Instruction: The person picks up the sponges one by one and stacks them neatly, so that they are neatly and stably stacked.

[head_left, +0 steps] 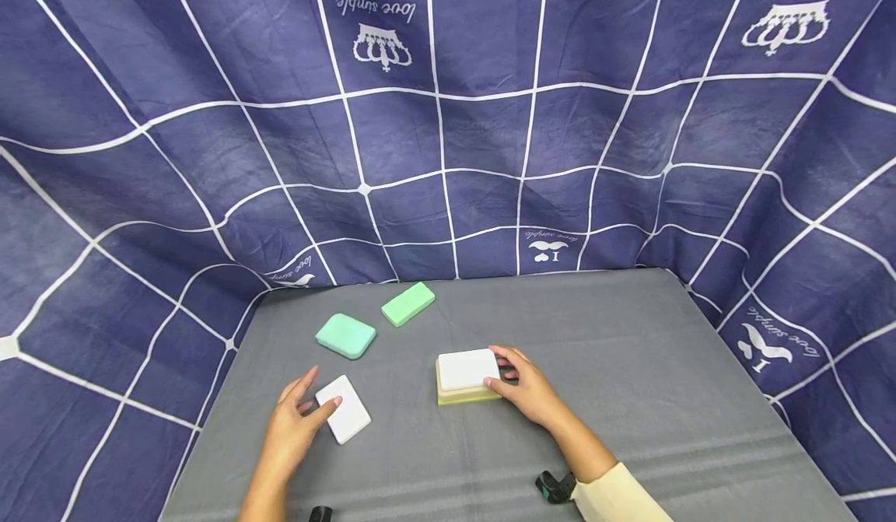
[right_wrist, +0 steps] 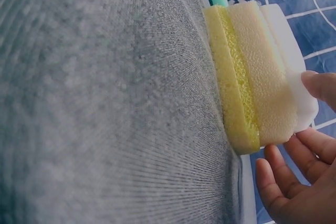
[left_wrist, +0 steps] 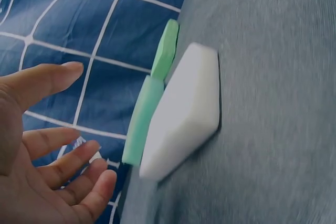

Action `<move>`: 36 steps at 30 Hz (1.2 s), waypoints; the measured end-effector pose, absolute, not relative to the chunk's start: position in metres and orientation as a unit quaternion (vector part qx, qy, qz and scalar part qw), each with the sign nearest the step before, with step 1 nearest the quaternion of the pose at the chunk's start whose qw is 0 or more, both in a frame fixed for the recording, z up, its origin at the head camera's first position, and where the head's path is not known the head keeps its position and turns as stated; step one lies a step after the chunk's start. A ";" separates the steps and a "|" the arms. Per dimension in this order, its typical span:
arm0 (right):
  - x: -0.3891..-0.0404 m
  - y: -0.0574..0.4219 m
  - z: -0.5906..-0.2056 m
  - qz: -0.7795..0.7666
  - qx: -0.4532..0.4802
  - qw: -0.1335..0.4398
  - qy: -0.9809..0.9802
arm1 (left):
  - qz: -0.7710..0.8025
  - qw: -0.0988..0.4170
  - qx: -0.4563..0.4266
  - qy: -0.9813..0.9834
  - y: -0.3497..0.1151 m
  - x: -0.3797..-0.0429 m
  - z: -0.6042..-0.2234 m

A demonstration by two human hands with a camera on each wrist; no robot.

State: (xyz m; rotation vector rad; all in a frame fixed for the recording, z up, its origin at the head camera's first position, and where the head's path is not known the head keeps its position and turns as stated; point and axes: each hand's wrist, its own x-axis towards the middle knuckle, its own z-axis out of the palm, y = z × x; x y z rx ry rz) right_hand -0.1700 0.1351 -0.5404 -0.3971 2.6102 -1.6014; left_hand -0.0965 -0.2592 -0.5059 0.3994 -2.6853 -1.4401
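On the grey tabletop, a white sponge block (head_left: pixel 344 409) lies flat beside my left hand (head_left: pixel 292 421). That hand hovers with fingers and thumb spread; the left wrist view shows its thumb (left_wrist: pixel 58 80) apart from the white block (left_wrist: pixel 184 114). At the centre stands a stack: a yellow sponge (right_wrist: pixel 236 87) at the bottom, a cream sponge (right_wrist: pixel 268 72) over it, and a second white block (head_left: pixel 467 369) on top. My right hand (head_left: pixel 528 390) pinches this top block at its right end, thumb at the front corner and fingers at the back.
A teal sponge (head_left: pixel 346 336) with rounded corners lies beyond my left hand. Farther back is a light green rectangular block (head_left: pixel 408 304). A blue cloth with white grid lines (head_left: pixel 490 141) hangs around the back and sides of the table (head_left: pixel 630 351).
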 end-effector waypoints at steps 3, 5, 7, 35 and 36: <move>-0.170 0.135 -0.540 -0.518 -0.128 0.028 0.845 | -0.466 0.021 0.123 -0.876 -0.266 -0.095 -0.509; -0.170 0.135 -0.540 -0.518 -0.127 0.030 0.846 | -0.466 0.013 0.118 -0.877 -0.269 -0.094 -0.511; -0.170 0.135 -0.540 -0.516 -0.126 0.033 0.846 | -0.462 0.007 0.115 -0.879 -0.272 -0.094 -0.513; -0.171 0.136 -0.542 -0.518 -0.125 0.029 0.846 | -0.437 -0.031 0.128 -0.890 -0.273 -0.100 -0.531; -0.171 0.136 -0.542 -0.518 -0.125 0.030 0.846 | -0.436 -0.031 0.128 -0.890 -0.273 -0.100 -0.531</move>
